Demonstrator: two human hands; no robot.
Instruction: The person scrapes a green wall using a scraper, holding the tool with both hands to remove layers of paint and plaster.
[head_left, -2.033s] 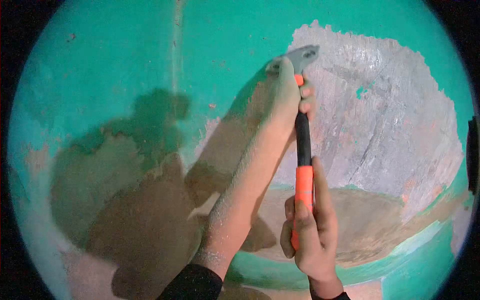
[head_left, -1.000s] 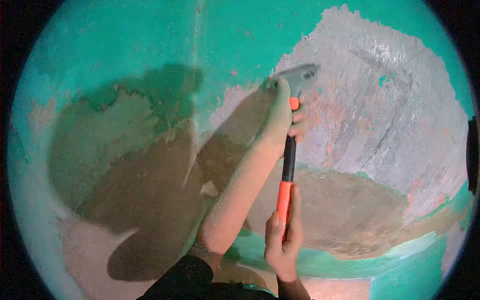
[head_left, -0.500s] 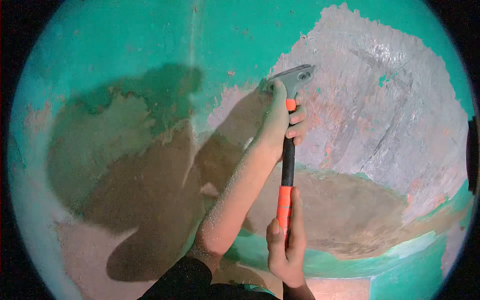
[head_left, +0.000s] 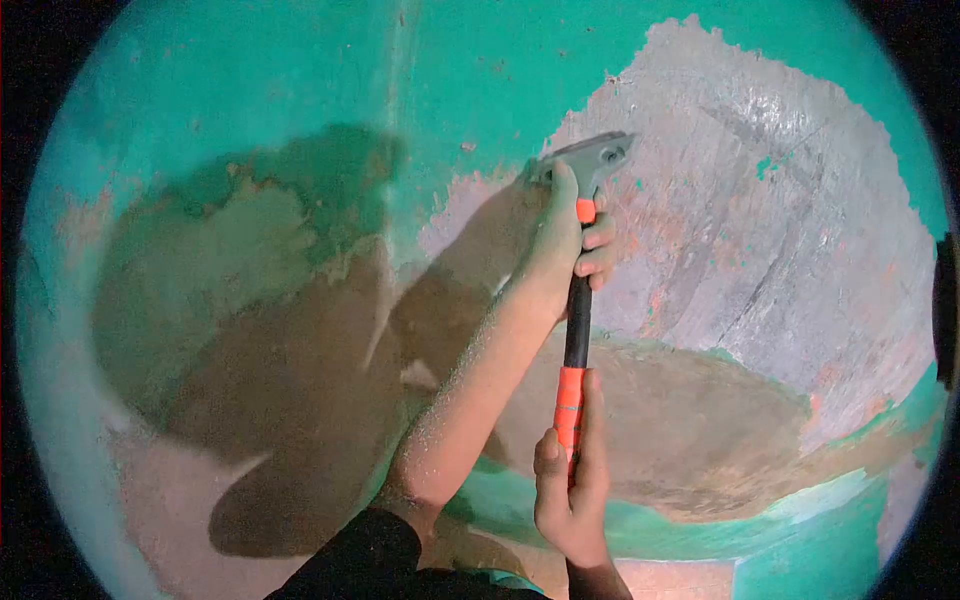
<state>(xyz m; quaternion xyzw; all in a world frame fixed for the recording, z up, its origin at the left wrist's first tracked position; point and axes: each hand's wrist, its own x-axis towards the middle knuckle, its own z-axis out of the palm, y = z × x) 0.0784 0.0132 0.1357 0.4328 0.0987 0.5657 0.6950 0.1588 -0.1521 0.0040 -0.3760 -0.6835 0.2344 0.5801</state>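
Note:
A long-handled scraper (head_left: 577,325) with a grey head, a black shaft and orange bands stands nearly upright in front of the wall. My left hand (head_left: 570,235) is wrapped round the upper shaft just below the head, its thumb stretched up against the grey part. Lower down, my right hand (head_left: 575,490) grips the orange lower handle. The scraper's head (head_left: 600,158) lies at the left edge of a bare greyish patch (head_left: 740,200) on the wall. Light dust covers my left forearm.
Green paint (head_left: 480,60) surrounds the patch, with a ragged edge. A dark shadow (head_left: 270,320) falls across the wall on the left. Below are a brownish bare area (head_left: 680,430) and a curved green band (head_left: 650,530). A dark object (head_left: 944,310) shows at the right edge.
The scraper's head and my left hand have shifted very slightly right. My right hand sits marginally higher. Both hands keep their hold, and the view has moved a little.

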